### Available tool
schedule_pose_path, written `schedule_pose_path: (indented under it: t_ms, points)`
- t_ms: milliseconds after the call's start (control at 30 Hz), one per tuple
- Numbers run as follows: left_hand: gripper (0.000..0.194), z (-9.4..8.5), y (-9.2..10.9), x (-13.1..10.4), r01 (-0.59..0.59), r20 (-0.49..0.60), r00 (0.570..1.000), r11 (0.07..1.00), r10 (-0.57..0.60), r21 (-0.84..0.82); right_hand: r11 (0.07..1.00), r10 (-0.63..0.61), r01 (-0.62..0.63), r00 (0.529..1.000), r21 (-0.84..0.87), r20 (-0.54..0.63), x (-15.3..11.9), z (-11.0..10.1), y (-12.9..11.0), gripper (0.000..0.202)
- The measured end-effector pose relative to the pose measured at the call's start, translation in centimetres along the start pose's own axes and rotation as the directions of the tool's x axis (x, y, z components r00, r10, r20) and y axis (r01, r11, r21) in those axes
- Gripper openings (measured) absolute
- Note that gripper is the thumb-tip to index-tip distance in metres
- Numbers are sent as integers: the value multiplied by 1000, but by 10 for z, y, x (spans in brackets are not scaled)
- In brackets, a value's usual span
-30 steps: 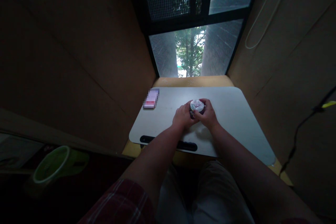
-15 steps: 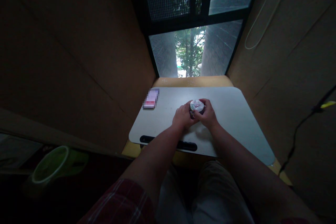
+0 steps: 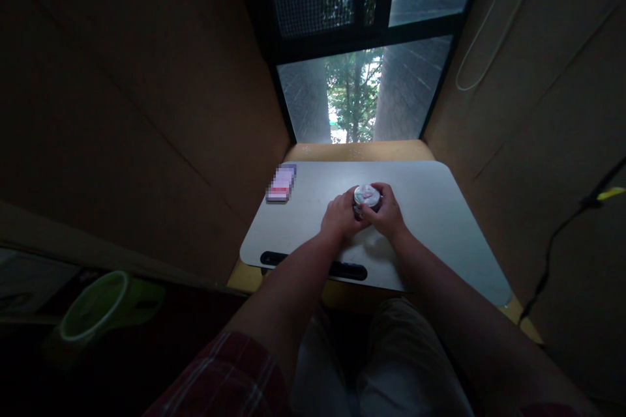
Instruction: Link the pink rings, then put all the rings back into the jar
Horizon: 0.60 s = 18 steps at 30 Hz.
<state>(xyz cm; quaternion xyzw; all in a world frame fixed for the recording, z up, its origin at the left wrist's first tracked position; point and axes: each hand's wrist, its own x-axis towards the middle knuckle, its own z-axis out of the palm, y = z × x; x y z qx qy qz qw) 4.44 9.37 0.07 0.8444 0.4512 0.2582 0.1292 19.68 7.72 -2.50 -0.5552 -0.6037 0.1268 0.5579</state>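
Observation:
A small round jar (image 3: 366, 195) with a pale, patterned lid and a dark body stands upright at the middle of the white lap desk (image 3: 440, 228). Around its left side and front wraps my left hand (image 3: 341, 215), fingers closed on it. My right hand (image 3: 390, 212) grips the jar from the right, its thumb lying by the near edge of the lid. Most of the jar's body is hidden behind the fingers.
A phone (image 3: 282, 183), its screen blurred, lies at the desk's far left corner. Along the near edge runs a black ledge (image 3: 349, 271). A green bin (image 3: 122, 306) stands low at left. A black cable (image 3: 548, 260) hangs at right. Walls flank both sides; a window (image 3: 355, 98) is ahead.

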Motion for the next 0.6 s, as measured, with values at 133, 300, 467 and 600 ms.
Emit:
schedule_pose_path:
  t_ms: [133,300,467,600]
  points:
    - [86,0,-1,0,-10,-6,1000,1000,10,-5,1000,-5,5,1000,-2,-2,0,0,1,52]
    - [85,1,-2,0,-11,-3,1000,1000,11,-17,1000,-24,24,1000,-1,-5,1,1,2,57]
    - [85,1,-2,0,-9,-4,1000,1000,9,-13,998,-54,54,998,-15,-11,2,2,4,54]
    - [85,2,-3,0,-10,-1,1000,1000,10,-6,999,-47,47,999,3,-12,1,3,5,53]
